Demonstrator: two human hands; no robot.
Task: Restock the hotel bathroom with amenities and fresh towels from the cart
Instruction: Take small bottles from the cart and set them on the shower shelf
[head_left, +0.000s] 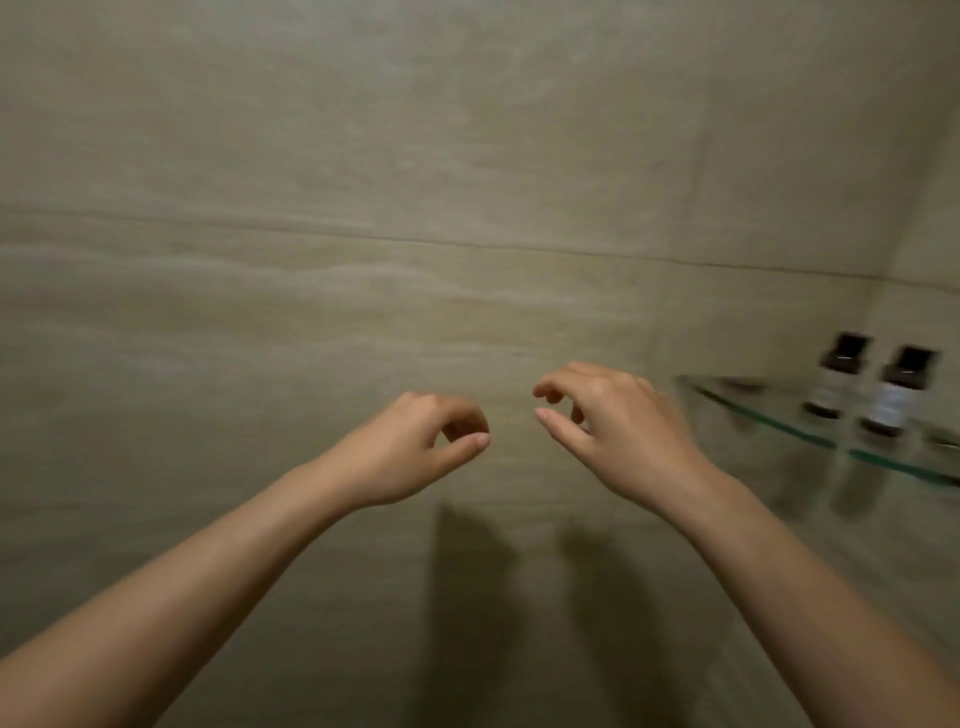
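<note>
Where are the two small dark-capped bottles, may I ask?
Head view, far right: bottles side by side on the glass corner shelf, beyond the right hand.

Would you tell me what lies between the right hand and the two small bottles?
In the head view, only the left end of the glass shelf, with tiled wall behind, separates the right hand from the bottles.

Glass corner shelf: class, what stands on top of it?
Two small dark-capped bottles stand upright side by side on the glass corner shelf, near the wall corner. Its right end runs out of frame, so anything there is unseen.
</note>
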